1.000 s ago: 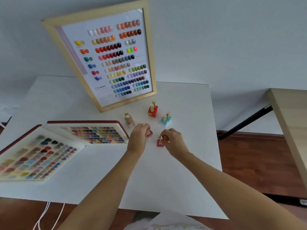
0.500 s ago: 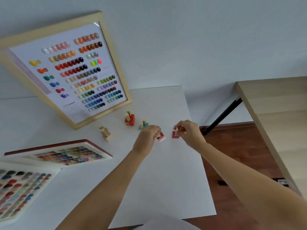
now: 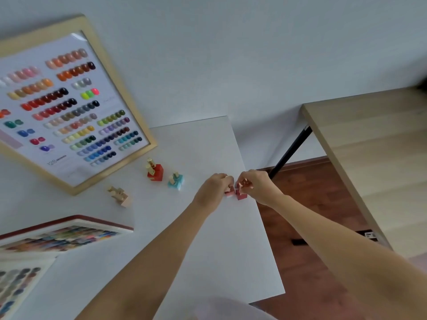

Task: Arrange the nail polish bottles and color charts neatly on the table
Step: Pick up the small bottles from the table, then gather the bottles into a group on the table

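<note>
White table point(image 3: 208, 144) against a plain pale wall, with a wooden table point(image 3: 369, 144) off to the right of the frame and dark wood floor between them. Both hands are busy right of centre, near the white table's right edge: the left hand point(image 3: 213, 189) is pinched shut around a pale pink bottle point(image 3: 229, 192), and the right hand point(image 3: 258, 187) is closed on a darker pink-red bottle point(image 3: 240, 195), the two bottles touching or just about, hard to say which. Looks like they're being paired up, so I'd call this maybe halfway. Left of the hands there's a teal pair point(image 3: 175, 180), then a red pair point(image 3: 155, 172), then a beige pair point(image 3: 120, 195) sitting a bit apart and tipped over, so that one probably needs fixing. Count-wise: about eight bottles as four colour groups, though the blur makes it tricky. Three charts: a big framed chart point(image 3: 64, 105) leaning at upper left, a red-edged swatch book point(image 3: 64, 234) lower left, and another swatch card point(image 3: 20, 282) at the bottom left corner, both lying at odd angles and not lined up yet.
</note>
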A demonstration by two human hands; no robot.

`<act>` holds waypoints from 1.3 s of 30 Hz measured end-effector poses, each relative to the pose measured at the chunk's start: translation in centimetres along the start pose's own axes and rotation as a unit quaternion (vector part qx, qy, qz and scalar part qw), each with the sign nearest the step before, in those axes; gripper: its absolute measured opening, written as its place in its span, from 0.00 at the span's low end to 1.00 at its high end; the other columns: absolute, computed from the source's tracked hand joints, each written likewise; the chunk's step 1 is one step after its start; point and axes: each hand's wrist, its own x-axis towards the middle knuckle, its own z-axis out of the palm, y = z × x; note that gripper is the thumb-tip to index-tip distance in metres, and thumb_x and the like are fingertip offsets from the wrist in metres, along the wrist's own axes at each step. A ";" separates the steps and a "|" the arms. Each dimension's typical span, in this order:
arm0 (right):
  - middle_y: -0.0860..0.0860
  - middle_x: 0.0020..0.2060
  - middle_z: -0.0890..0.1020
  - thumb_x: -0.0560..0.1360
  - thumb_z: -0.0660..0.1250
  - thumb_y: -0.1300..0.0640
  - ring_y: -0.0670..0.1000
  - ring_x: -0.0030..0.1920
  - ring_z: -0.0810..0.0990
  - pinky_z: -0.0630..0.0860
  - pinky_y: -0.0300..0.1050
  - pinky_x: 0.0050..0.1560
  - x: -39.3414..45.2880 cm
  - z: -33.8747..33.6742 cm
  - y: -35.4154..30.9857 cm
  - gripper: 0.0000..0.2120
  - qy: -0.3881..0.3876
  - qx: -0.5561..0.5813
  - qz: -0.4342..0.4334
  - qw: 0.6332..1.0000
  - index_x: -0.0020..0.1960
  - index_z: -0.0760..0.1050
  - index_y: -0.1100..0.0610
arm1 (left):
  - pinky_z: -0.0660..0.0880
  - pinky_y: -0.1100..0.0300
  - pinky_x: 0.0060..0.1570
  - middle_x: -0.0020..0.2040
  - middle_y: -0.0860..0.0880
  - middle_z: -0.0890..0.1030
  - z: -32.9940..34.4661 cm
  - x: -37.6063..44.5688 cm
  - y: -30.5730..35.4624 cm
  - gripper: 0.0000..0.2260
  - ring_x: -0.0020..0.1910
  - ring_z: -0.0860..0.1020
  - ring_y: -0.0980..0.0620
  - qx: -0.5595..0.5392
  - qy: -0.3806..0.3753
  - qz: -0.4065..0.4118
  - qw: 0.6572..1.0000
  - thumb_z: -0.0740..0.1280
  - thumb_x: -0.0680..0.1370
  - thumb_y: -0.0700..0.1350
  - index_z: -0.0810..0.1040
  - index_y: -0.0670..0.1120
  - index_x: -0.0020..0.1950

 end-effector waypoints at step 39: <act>0.52 0.57 0.76 0.69 0.73 0.49 0.53 0.54 0.76 0.71 0.43 0.56 5.4 4.7 -10.1 0.26 -0.018 -0.025 -0.112 0.993 0.63 0.69 0.54 | 0.71 0.55 0.64 0.68 0.43 0.71 -8.9 -8.3 -9.4 0.26 0.68 0.70 0.45 -0.024 0.283 -0.279 0.917 0.67 0.75 0.36 0.65 0.44 0.72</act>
